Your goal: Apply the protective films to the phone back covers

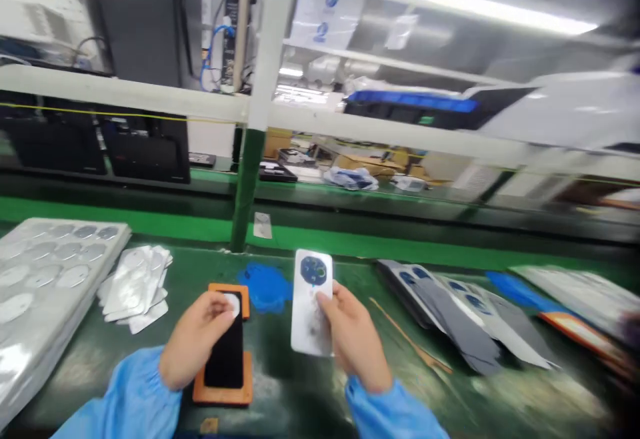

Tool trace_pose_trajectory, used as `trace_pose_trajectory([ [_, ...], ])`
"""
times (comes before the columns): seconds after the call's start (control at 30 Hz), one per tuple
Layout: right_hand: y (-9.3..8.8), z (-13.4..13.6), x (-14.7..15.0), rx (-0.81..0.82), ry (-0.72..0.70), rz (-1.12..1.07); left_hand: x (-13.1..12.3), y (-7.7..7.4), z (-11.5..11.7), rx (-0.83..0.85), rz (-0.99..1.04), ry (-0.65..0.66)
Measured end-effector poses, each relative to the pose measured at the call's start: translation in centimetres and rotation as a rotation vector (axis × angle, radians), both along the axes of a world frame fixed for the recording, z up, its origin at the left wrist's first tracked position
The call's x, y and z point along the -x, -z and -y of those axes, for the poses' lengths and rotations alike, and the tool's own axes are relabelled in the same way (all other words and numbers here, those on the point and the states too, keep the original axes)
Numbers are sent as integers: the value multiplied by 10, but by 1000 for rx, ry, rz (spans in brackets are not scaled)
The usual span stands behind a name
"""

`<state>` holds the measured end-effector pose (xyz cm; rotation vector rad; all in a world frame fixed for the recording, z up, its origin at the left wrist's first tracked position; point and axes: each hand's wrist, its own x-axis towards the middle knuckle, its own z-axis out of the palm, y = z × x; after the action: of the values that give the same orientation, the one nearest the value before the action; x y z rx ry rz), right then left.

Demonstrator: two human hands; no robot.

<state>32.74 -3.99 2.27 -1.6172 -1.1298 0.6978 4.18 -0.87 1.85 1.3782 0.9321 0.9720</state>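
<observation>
My right hand [356, 335] grips a white phone back cover [306, 315] by its right edge, thumb on the face. A dark round camera area [314, 271] sits near the cover's top. My left hand [197, 335] is closed, thumb and fingers pinching a small round white disc [233, 305]. That hand is above an orange fixture [223, 395] with a black slab [224, 362] lying in it; whether they touch is unclear. A blue flat patch [265, 287] lies on the bench between the hands.
At far left stands a tray [55, 332] of round silvery discs, beside a pile of white cards or covers [137, 285]. Rightward lie a thin wooden stick [407, 335], several phone covers with grey sheets [450, 312] and another orange fixture [583, 332]. A green post [245, 192] rises behind.
</observation>
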Motion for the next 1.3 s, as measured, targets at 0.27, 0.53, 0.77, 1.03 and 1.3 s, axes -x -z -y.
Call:
trace_pose_trajectory([
  [0.27, 18, 38, 128, -321, -141, 238, -8, 9, 12, 299, 260, 84],
  [0.53, 2, 29, 120, -423, -390, 857, 7, 9, 25, 182, 118, 100],
  [0.77, -5, 25, 122, -357, -436, 971, 6, 11, 29, 80, -52, 51],
  [1.03, -6, 23, 116, -329, -495, 1012, 4, 15, 29, 35, -122, 54],
  [1.3, -2, 23, 115, -275, -513, 1041, 1, 21, 30, 25, -171, 41],
])
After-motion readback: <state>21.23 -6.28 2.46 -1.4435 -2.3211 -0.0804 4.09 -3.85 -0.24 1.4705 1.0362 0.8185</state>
